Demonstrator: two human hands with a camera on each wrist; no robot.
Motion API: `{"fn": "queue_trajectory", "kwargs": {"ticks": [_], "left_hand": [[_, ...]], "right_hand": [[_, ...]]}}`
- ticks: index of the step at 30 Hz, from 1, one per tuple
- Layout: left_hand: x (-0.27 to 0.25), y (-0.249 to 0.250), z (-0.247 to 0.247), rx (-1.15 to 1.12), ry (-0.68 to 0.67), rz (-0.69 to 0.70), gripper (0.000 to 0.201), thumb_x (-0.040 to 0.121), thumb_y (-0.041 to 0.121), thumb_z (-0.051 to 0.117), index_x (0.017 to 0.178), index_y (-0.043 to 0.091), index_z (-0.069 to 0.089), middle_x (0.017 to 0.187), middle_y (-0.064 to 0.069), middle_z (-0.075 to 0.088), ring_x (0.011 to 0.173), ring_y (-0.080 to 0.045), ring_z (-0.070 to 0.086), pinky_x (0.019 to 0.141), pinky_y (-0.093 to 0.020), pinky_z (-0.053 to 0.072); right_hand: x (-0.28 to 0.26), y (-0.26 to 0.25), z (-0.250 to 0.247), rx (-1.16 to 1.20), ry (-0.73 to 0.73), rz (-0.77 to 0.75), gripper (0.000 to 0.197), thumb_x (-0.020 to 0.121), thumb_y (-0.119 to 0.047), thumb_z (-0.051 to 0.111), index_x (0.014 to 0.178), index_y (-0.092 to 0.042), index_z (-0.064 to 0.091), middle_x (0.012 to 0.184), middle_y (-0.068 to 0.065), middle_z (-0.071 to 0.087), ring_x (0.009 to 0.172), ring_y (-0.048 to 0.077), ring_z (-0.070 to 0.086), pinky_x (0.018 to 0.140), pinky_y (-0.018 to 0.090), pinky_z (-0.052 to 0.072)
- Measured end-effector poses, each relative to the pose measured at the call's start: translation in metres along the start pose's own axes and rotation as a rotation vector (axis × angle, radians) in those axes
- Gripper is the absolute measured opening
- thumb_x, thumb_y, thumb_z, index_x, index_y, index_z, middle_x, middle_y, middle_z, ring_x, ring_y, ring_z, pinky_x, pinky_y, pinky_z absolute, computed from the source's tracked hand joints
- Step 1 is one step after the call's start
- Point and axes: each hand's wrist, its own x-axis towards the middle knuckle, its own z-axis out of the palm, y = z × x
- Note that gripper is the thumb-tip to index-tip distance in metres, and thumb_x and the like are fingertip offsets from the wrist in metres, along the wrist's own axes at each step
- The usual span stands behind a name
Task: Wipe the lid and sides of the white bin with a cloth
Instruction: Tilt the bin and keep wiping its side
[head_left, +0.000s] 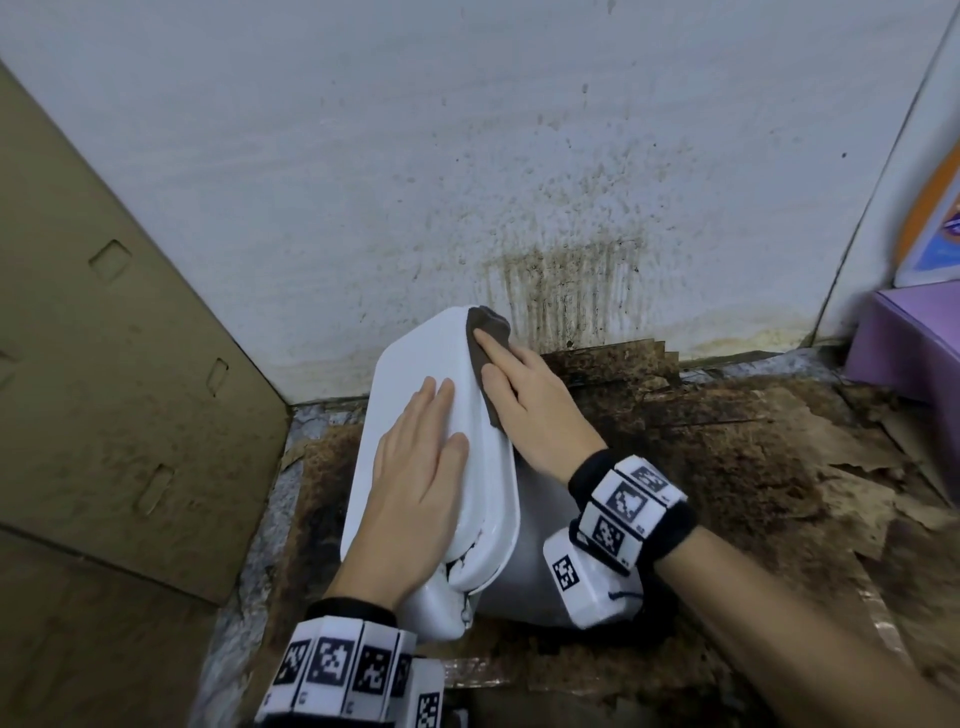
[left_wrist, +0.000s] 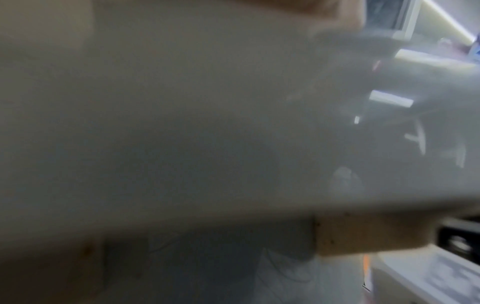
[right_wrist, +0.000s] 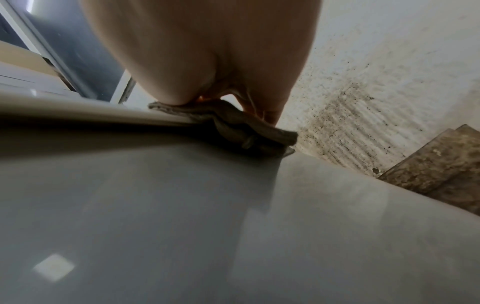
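We see the white plastic bin (head_left: 524, 561) standing on stained, torn brown cardboard (head_left: 769, 467) on the floor, close to a white wall (head_left: 415, 156) that carries dark speckled streaks just behind the bin. The bin appears tilted, with its white rounded-rectangular lid (head_left: 415, 364) facing up and toward the left.

We see the left hand (head_left: 415, 467) lying flat on the lid, fingers straight and together, pressing down; it holds nothing. The left wrist view shows only a blurred pale surface close to the lens, so we cannot confirm finger detail there.

We see the right hand (head_left: 540, 410) at the far right edge of the lid, pressing the dark grey-brown cloth (head_left: 485, 353) against the rim. The fingers lie extended over the cloth, and the cloth folds over the lid edge onto the side of the bin. In the right wrist view, the cloth (right_wrist: 233, 123) is bunched between the hand (right_wrist: 202, 51) and the lid edge, with the grey-white side wall of the bin (right_wrist: 182, 205) below it.

Both wrists carry black bands with white marker blocks (head_left: 623, 499). A flat brown cardboard sheet (head_left: 104, 338) leans at the left, and a purple box (head_left: 904, 338) stands at the right, well apart from the bin.
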Motion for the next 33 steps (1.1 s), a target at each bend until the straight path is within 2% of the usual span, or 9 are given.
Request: {"fn": "queue_trajectory", "kwargs": {"ticks": [3, 7, 11, 13, 18, 24, 26, 30, 33], "left_hand": [[0.001, -0.001, 0.000, -0.024, 0.008, -0.001, 0.046, 0.099, 0.051, 0.026, 0.144, 0.059, 0.016, 0.156, 0.041, 0.008, 0.149, 0.015, 0.003, 0.129, -0.035, 0.007], [0.000, 0.000, 0.000, -0.032, 0.011, 0.001, 0.047, 0.098, 0.050, 0.027, 0.143, 0.058, 0.017, 0.163, 0.030, 0.012, 0.150, 0.014, 0.004, 0.129, -0.036, 0.008], [0.000, -0.002, 0.000, -0.045, 0.013, 0.008, 0.045, 0.099, 0.049, 0.028, 0.141, 0.061, 0.016, 0.166, 0.025, 0.013, 0.151, 0.012, 0.006, 0.129, -0.038, 0.009], [0.000, -0.003, 0.000, -0.038, 0.015, 0.006, 0.045, 0.099, 0.049, 0.028, 0.141, 0.061, 0.016, 0.166, 0.024, 0.014, 0.151, 0.011, 0.006, 0.129, -0.038, 0.009], [-0.001, -0.001, -0.001, -0.048, 0.014, -0.009, 0.046, 0.097, 0.049, 0.028, 0.141, 0.059, 0.018, 0.166, 0.024, 0.014, 0.151, 0.011, 0.006, 0.129, -0.036, 0.009], [0.000, -0.004, -0.001, -0.034, 0.013, -0.016, 0.051, 0.098, 0.049, 0.027, 0.148, 0.053, 0.017, 0.167, 0.024, 0.013, 0.152, 0.010, 0.005, 0.129, -0.036, 0.008], [0.001, -0.003, 0.001, -0.020, 0.010, -0.007, 0.047, 0.098, 0.049, 0.026, 0.143, 0.058, 0.015, 0.167, 0.023, 0.012, 0.152, 0.009, 0.004, 0.129, -0.036, 0.008], [0.004, 0.000, 0.005, 0.019, 0.011, 0.008, 0.045, 0.097, 0.048, 0.023, 0.139, 0.060, 0.011, 0.168, 0.020, 0.010, 0.154, 0.006, 0.003, 0.129, -0.037, 0.007], [0.006, 0.003, 0.009, 0.049, 0.002, 0.017, 0.050, 0.097, 0.051, 0.020, 0.146, 0.052, 0.011, 0.168, 0.020, 0.007, 0.154, 0.006, 0.001, 0.128, -0.036, 0.005]], "right_hand": [[-0.030, -0.006, 0.005, 0.013, 0.018, -0.028, 0.046, 0.109, -0.036, 0.034, 0.156, -0.035, 0.033, 0.158, -0.009, 0.031, 0.138, -0.003, 0.027, 0.111, 0.017, 0.023], [-0.068, -0.007, 0.024, 0.088, 0.097, -0.042, 0.044, 0.108, -0.038, 0.033, 0.151, -0.044, 0.036, 0.156, -0.015, 0.033, 0.144, 0.002, 0.028, 0.120, 0.028, 0.028], [-0.098, -0.012, 0.041, 0.091, 0.206, -0.050, 0.046, 0.104, -0.039, 0.031, 0.147, -0.051, 0.038, 0.151, -0.024, 0.032, 0.141, -0.010, 0.021, 0.112, 0.007, 0.015], [-0.109, -0.017, 0.048, 0.086, 0.224, -0.039, 0.046, 0.104, -0.041, 0.028, 0.147, -0.054, 0.035, 0.151, -0.028, 0.028, 0.140, -0.014, 0.015, 0.109, 0.002, 0.009], [-0.116, -0.022, 0.055, 0.127, 0.244, -0.034, 0.046, 0.105, -0.041, 0.026, 0.148, -0.057, 0.029, 0.155, -0.030, 0.022, 0.145, -0.011, 0.014, 0.110, 0.004, 0.007], [-0.115, -0.018, 0.058, 0.240, 0.205, 0.010, 0.055, 0.104, -0.046, 0.025, 0.157, -0.048, 0.010, 0.162, -0.033, 0.009, 0.150, -0.008, 0.005, 0.122, 0.024, 0.011], [-0.114, -0.017, 0.057, 0.245, 0.196, 0.046, 0.058, 0.102, -0.049, 0.025, 0.157, -0.047, 0.008, 0.159, -0.038, 0.008, 0.147, -0.014, 0.003, 0.121, 0.021, 0.009], [-0.109, -0.018, 0.050, 0.236, 0.200, 0.061, 0.055, 0.100, -0.049, 0.024, 0.153, -0.051, 0.009, 0.152, -0.044, 0.007, 0.142, -0.022, 0.002, 0.110, 0.003, 0.004], [-0.106, -0.017, 0.045, 0.244, 0.195, 0.088, 0.056, 0.101, -0.048, 0.025, 0.155, -0.049, 0.010, 0.151, -0.043, 0.010, 0.140, -0.024, 0.002, 0.111, 0.004, 0.003]]}}
